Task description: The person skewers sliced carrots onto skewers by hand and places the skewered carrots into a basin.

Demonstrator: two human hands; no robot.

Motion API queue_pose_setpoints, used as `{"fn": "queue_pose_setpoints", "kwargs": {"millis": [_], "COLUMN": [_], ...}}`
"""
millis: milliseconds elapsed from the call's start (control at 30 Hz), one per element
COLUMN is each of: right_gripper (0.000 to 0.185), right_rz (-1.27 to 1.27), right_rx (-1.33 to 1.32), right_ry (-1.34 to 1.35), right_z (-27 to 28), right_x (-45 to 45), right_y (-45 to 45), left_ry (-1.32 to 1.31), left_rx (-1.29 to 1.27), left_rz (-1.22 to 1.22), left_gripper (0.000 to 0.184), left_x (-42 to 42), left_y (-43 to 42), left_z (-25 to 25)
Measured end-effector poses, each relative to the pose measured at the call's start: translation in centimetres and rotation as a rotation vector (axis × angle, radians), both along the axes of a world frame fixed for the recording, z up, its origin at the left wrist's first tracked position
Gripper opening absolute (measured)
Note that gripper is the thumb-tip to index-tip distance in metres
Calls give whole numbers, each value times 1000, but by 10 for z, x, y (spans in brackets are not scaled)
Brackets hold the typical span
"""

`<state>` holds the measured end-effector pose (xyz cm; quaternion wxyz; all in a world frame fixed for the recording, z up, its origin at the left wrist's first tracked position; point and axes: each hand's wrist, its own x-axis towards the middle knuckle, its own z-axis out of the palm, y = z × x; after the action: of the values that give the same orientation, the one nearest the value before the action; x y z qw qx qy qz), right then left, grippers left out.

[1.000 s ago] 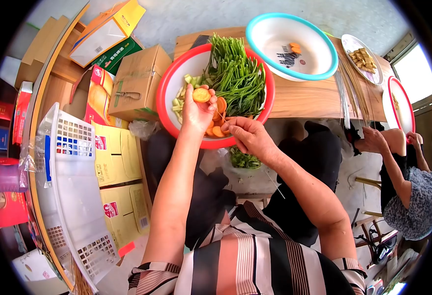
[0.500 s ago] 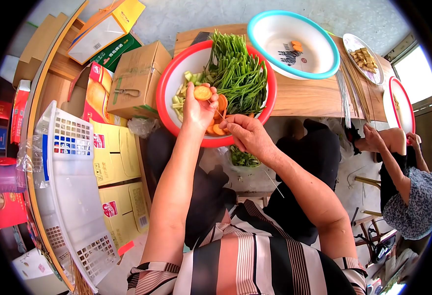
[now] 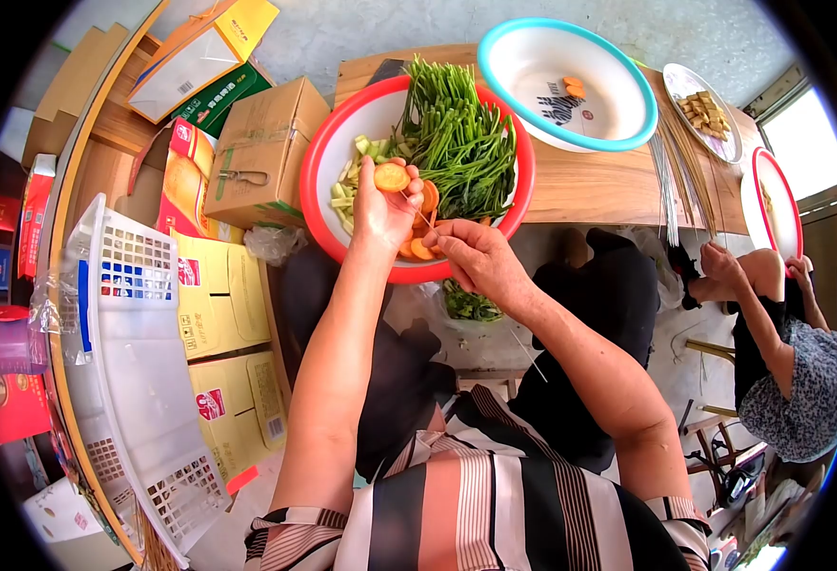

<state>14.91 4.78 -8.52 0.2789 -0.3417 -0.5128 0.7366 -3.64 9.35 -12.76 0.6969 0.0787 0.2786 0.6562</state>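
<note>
My left hand is closed on a round orange carrot slice, held above the red-rimmed basin. Pinched in my right hand, a thin skewer slants down past my wrist, while its other end points toward the left fingers. Whether its tip has entered the slice, I cannot tell. More carrot slices lie in the basin just below my hands. A heap of green leafy stalks fills its right side, with pale green cut pieces at the left.
A teal-rimmed basin with a few orange pieces stands on the wooden table. Bundled skewers and a plate of pale pieces lie further right. Another person sits there. Cardboard boxes and a white plastic basket are at left.
</note>
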Motion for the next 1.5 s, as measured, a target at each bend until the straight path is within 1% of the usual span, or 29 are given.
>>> {"fn": "queue_pose_setpoints", "kwargs": {"millis": [167, 267, 400, 467, 800, 967, 1100, 1267, 1367, 1500], "right_gripper": [18, 17, 16, 15, 14, 15, 15, 15, 15, 16], "right_rz": [-11, -27, -35, -24, -39, -18, -19, -28, -25, -28], "right_rx": [16, 16, 43, 44, 49, 36, 15, 25, 20, 16], "right_ry": [-6, 14, -16, -16, -45, -56, -27, -18, -11, -13], "right_z": [-3, -9, -10, -8, -6, -7, -4, -3, -3, -2], "right_x": [-1, -3, -5, -4, -7, -8, -9, -10, -9, -9], "right_y": [-1, -1, -4, -4, -9, -7, -6, -6, -7, -7], "left_ry": [-13, 8, 12, -3, 24, 86, 79, -51, -20, -28], "left_rx": [60, 15, 18, 65, 82, 80, 72, 70, 17, 18], "left_rz": [-45, -13, -4, -37, -33, 5, 12, -32, -16, -19], "left_gripper": [53, 58, 59, 54, 51, 50, 50, 52, 57, 57], "left_x": [-1, 3, 3, 1, 3, 4, 2, 0, 1, -1], "left_y": [0, 1, 0, 0, -1, -2, -2, -1, -1, -1], "left_z": [-1, 3, 5, 3, 1, 3, 2, 0, 2, 1]}}
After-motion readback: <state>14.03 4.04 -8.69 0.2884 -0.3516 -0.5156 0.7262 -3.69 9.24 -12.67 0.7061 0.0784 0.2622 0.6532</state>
